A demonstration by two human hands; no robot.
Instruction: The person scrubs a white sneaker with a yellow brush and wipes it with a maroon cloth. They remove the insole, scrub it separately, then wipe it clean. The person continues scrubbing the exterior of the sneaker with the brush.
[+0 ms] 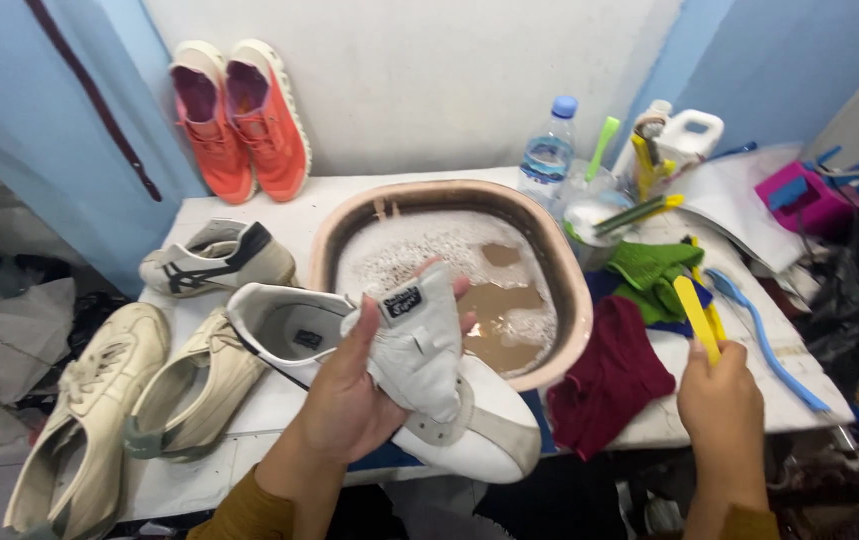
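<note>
My left hand [349, 395] grips a white sneaker [469, 420] by its pulled-up tongue [417, 335], holding the shoe over the near rim of a round basin [559, 280] filled with foamy, brownish water. My right hand [719, 400] is closed around the yellow handle of a brush [696, 318], raised to the right of the basin, above a dark red cloth [609, 375]. The brush head is hidden behind my hand.
Beige and cream sneakers [99, 400] lie at the left, another pale sneaker [217, 258] behind them. A pair of orange sneakers [244, 115] leans on the wall. A water bottle [547, 150], a cup of brushes [599, 205], green cloths [654, 270] and a blue brush [764, 335] crowd the right.
</note>
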